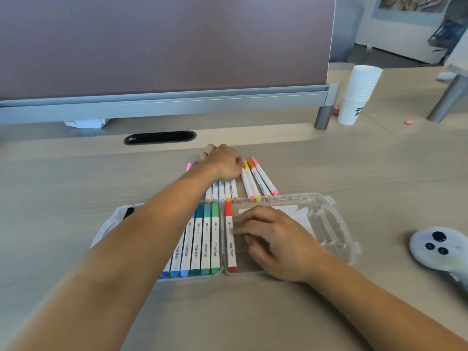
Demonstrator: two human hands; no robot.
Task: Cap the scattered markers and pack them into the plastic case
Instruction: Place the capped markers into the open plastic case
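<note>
A clear plastic case lies open on the desk. Its left half holds several capped blue and green markers. One red marker lies at the left edge of the right half. The straight fingers of my right hand touch its side. Beyond the case a row of white-barrelled markers lies on the desk. My left hand rests over their far ends, and its fingers are hidden behind the knuckles. Three more markers, capped yellow, orange and pink, lie just to the right of that hand.
A stack of white paper cups stands at the back right. A white controller lies on the desk to the right of the case. A desk partition and a cable slot are behind the markers.
</note>
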